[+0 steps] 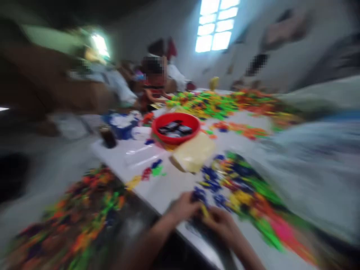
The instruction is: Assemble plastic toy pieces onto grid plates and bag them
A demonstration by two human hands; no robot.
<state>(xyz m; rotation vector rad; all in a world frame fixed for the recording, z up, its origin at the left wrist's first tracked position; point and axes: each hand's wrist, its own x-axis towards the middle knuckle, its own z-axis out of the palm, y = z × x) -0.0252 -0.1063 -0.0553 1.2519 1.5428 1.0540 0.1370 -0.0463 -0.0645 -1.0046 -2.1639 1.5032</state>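
Observation:
My left hand (185, 206) and my right hand (222, 224) meet over the near edge of the white table, fingers closed in. Between them is a small yellow plastic piece (205, 211), pinched by my right hand. Small blue plastic pieces (199, 193) show right at my left fingertips. Blur hides whether the left fingers grip one of these or the yellow piece. Just beyond, a loose pile of blue pieces (211, 179) lies on the table, with yellow, green and red ones (239, 198) to its right.
A red basin (176, 129) with dark packets stands mid-table behind a cream sheet or bag (194, 152). Large colourful heaps (208, 105) cover the far end, where a person (154, 82) sits. A dark cup (107, 136) is at left. More pieces (81, 213) lie below the table's left edge.

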